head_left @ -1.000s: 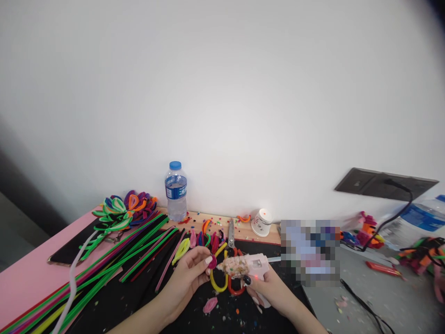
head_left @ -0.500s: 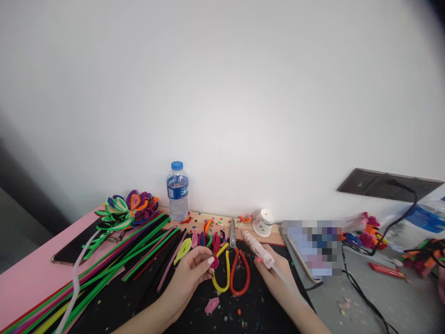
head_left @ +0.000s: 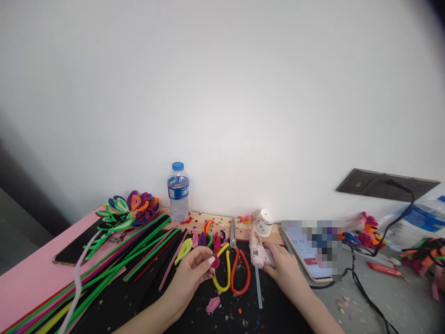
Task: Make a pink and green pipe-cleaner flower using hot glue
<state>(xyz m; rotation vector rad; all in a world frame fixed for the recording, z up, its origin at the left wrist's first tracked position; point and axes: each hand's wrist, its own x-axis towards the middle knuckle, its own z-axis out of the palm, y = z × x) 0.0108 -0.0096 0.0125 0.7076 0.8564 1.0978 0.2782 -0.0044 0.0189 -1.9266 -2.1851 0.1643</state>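
My left hand (head_left: 192, 271) pinches a small magenta pipe-cleaner piece (head_left: 216, 262) between thumb and fingertips. In my right hand (head_left: 283, 266) is the handle of a pale pink glue gun (head_left: 260, 256); its nozzle end reaches toward a white paper cup (head_left: 263, 222), and a clear glue stick (head_left: 258, 287) sticks out behind. Between the hands lie scissors (head_left: 240, 273) with one yellow and one red handle, blades toward the wall. Bent pipe-cleaner loops (head_left: 207, 233) in several colours lie just beyond my left hand. A pink loop (head_left: 213, 305) rests on the black mat (head_left: 187, 320).
Long pipe cleaners (head_left: 114, 269) spread over the left side, near a pipe-cleaner flower (head_left: 120, 208) and a dark phone (head_left: 79, 246). A water bottle (head_left: 178, 192) stands by the wall. At right are a lit phone (head_left: 306, 253), black cables (head_left: 365, 287) and a red tool (head_left: 385, 269).
My right hand has turned the glue gun and shifted slightly right and down, so its side and the glue stick now show. My left hand stays nearly where it was.
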